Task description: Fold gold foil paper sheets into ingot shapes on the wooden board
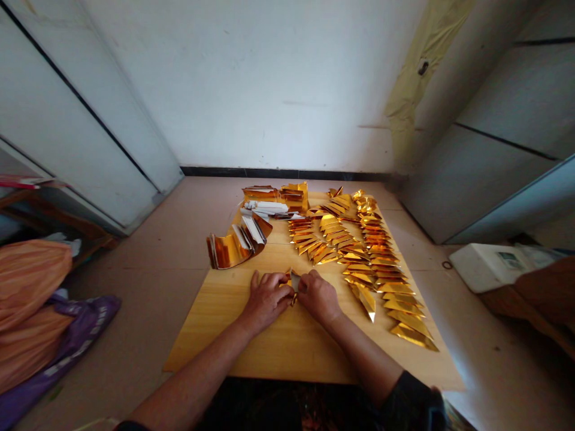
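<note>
A small sheet of gold foil paper (294,281), its pale back partly showing, stands between my two hands over the wooden board. My left hand (268,297) has its fingers closed on the sheet's left side. From the right, my right hand (318,295) pinches the same sheet with curled fingers. Much of the sheet is hidden by my fingers. To the right lie overlapping rows of folded gold paper pieces (380,257). A curved stack of gold sheets (231,250) rests on the board's left edge.
More gold sheets (294,194) and a white bundle (266,207) lie at the back of the wooden board (215,332). Orange and purple bags (85,329) sit on the floor at left. A white box (489,266) stands at right, near the grey cabinet (476,179).
</note>
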A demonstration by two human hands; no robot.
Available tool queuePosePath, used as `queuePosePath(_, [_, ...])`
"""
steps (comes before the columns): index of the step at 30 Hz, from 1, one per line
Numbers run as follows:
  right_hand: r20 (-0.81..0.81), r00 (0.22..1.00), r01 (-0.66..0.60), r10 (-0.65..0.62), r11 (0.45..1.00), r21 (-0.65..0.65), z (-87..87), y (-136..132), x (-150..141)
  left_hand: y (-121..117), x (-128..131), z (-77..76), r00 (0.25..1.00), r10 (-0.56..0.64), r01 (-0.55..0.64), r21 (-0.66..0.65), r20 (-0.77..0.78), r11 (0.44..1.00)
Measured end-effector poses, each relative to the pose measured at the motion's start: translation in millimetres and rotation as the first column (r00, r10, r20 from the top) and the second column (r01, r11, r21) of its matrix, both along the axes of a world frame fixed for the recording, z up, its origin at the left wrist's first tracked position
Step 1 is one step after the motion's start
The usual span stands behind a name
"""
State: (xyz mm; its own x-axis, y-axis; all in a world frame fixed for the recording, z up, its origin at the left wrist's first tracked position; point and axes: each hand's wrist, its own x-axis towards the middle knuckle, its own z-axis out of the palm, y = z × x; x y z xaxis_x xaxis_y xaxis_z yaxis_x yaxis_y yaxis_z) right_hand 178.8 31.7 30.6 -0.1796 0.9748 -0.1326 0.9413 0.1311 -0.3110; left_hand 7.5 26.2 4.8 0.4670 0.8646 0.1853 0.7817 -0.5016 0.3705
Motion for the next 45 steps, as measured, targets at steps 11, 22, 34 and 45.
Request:
queuePosePath(11, [0.006,0.987,-0.155,0.159,0.949,0.273,-17.2,-38.4,-4.3,-7.7,-6.5,-2.8,0.997,-0.051,0.056,0.086,-0.058,0.995])
queuePosePath(22, [0.150,0.917,-0.397,0.369,0.878,0.267,-9.6,-19.4,13.7,-10.4,-0.6,9.9,0.990,-0.104,0.114,0.102,-0.095,0.988])
queuePosePath(34, [0.209,0.938,-0.310,0.278,0.940,0.143,-6.8,-28.3,-10.6,16.5,-9.3,19.3,0.945,-0.318,0.325,0.100,-0.079,0.940])
queuePosePath(45, [0.308,0.844,-0.473,0.440,0.880,0.038,20.8,-11.2,-8.6,12.0,-7.3,10.9,0.971,-0.234,0.239,0.098,-0.056,0.966])
